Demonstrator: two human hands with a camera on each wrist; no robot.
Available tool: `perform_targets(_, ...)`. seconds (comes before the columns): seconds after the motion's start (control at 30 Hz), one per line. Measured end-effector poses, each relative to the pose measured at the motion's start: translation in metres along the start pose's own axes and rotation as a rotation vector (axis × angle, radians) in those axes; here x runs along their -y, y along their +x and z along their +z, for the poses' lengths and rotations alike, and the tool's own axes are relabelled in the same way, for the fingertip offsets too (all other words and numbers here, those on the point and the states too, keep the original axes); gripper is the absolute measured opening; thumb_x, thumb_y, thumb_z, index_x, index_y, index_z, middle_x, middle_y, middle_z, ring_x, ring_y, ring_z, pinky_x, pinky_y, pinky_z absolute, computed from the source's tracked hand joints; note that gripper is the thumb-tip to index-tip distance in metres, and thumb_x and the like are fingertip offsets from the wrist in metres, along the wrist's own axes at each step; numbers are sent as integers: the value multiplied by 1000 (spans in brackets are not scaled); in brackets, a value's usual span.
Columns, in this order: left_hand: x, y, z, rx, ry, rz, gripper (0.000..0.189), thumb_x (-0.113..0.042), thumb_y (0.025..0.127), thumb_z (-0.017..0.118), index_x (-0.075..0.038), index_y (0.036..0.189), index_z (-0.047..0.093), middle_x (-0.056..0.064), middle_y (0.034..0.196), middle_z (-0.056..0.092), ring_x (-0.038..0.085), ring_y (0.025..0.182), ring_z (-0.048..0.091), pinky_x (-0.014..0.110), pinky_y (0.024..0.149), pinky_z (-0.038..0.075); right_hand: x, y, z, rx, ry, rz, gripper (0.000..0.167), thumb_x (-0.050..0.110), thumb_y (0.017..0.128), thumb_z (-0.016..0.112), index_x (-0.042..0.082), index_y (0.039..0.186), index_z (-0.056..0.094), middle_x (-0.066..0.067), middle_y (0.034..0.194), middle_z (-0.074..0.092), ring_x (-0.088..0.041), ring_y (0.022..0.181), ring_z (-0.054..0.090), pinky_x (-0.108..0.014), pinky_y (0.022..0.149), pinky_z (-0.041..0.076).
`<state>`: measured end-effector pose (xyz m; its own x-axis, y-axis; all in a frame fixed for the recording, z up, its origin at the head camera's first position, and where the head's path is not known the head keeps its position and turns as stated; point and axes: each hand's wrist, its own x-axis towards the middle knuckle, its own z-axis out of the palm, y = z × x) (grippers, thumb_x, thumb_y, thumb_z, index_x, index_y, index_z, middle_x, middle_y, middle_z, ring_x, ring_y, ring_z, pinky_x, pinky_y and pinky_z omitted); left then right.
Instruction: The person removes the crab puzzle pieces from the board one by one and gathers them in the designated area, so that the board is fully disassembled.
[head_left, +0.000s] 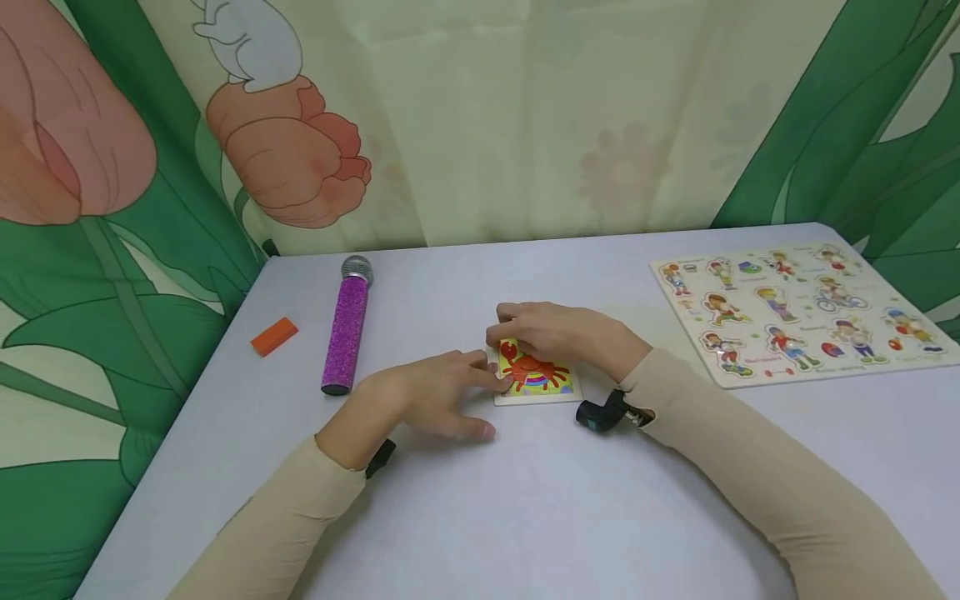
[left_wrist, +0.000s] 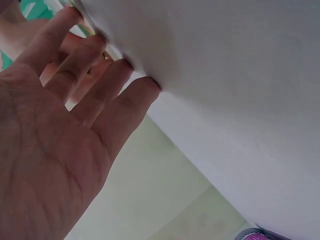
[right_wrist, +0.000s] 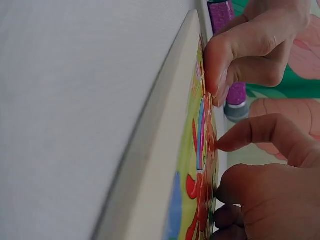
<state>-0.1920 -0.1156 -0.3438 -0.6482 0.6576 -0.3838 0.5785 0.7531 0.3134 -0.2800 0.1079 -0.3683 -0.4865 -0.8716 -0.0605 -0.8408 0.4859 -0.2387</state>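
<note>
A small square crab puzzle (head_left: 542, 375) lies flat on the table, with a red crab on a yellow ground and a pale rim. From its left side my left hand (head_left: 438, 396) reaches in, fingers spread, its index fingertip touching the puzzle. In the left wrist view the left hand (left_wrist: 65, 115) has its other fingertips against the white tabletop. My right hand (head_left: 562, 333) arches over the puzzle's far part and hides it. Thumb and fingertips of the right hand (right_wrist: 275, 185) touch the picture in the right wrist view; no piece shows between them.
A purple glittery microphone (head_left: 348, 325) lies left of the hands, beside an orange block (head_left: 274, 337). To the right is a large board of child figures (head_left: 802, 312). A printed curtain (head_left: 525, 125) hangs behind the white table (head_left: 525, 508).
</note>
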Motion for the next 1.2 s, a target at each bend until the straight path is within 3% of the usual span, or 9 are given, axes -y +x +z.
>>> perform_targets(0.33,-1,-2,2,-5,21,-8,65,-53,93,70,-36,152,50,-2,152,44,21,135,44,42,115,41,-2,1,-2,8,-11,-23,31,-1,99,52,25,111,65,1,108,51,-16,93,59,-31,83,52)
perform_targets(0.57,-4,-4,-1,-3,31,25,62,-49,95,69,-32,152,52,0,156,42,24,134,45,41,115,40,-3,-3,-3,12,-5,-19,27,3,99,53,23,111,65,1,106,51,-15,92,56,-32,82,51)
perform_targets(1.03,-7,-8,2,11,4,-12,63,-51,95,69,-34,153,50,-1,161,39,26,138,43,42,115,40,-2,-9,-1,-21,153,1,24,12,95,49,20,112,64,2,111,55,-14,93,55,-38,89,49)
perform_targets(1.2,-6,-9,2,-9,11,-3,63,-51,94,69,-34,152,51,-1,160,40,25,137,43,42,116,39,-3,-14,-2,-77,192,8,23,10,91,53,20,109,64,5,108,56,-11,81,54,-32,79,49)
